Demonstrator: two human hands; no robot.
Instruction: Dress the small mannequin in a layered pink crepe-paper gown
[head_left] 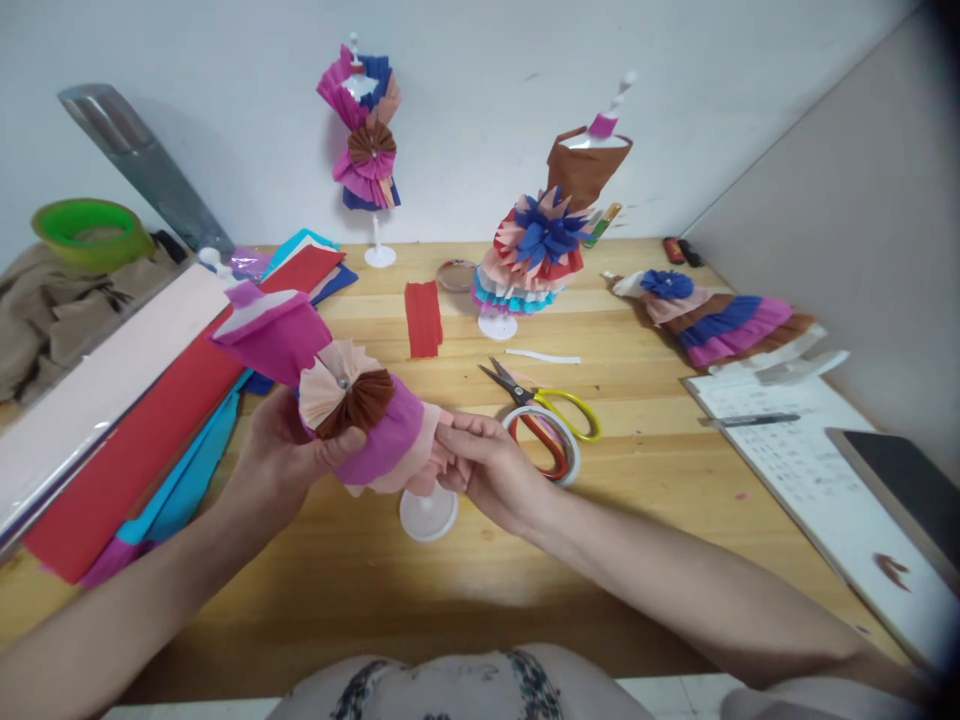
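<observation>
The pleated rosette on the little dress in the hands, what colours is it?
The pleated rosette is pale peach and brown, seen in the head view.

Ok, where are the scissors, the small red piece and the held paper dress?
Scissors [519, 394]: head view, on the pivot.
Small red piece [424, 320]: head view, on its middle.
Held paper dress [391, 427]: head view, on its magenta skirt layer.

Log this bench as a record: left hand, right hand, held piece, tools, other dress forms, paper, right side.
Left hand: grips the held dress form's waist
Right hand: pinches the pale pink hem
Held dress form: tilted, magenta paper, pink-and-brown rosette
Tools: open scissors, overlapped by a white ring
Other dress forms: two on white stands, one lying down
Paper: red piece; coloured sheets at left
Right side: pen on written sheet
</observation>
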